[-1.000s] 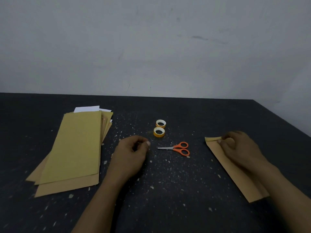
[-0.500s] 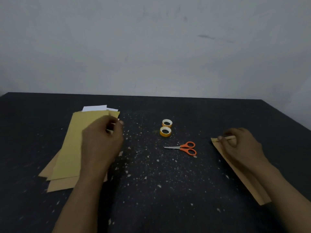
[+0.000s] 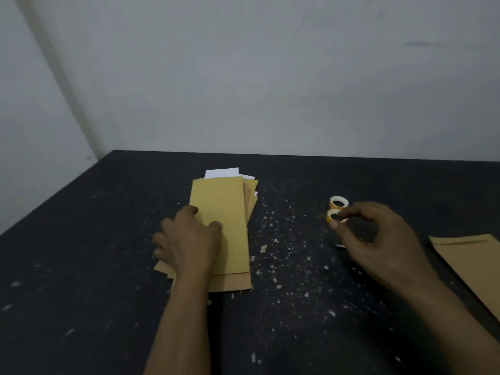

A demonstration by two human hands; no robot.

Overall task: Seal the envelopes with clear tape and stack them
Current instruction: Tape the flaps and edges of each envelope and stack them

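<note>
Pinching small yellow-cored tape roll point(image 3: 330, 217) with right hand point(image 3: 378, 239) fingers, left hand point(image 3: 189, 242) fingers flat on tan paper envelope pile point(image 3: 224, 201). Could easily shove pile crooked.

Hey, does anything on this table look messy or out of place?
Yes. The envelope stack is fanned unevenly, with white sheets poking out its far end, and pale flecks litter the table.

Setting was a bare, plain workroom used for paperwork. A dark counter point(image 3: 81, 266), flecked with pale scraps, stood in the corner of unadorned grey-white walls point(image 3: 270, 77). The stationery on it was a stack of brown envelopes point(image 3: 224, 207) and two small tape rolls point(image 3: 338, 197).
</note>
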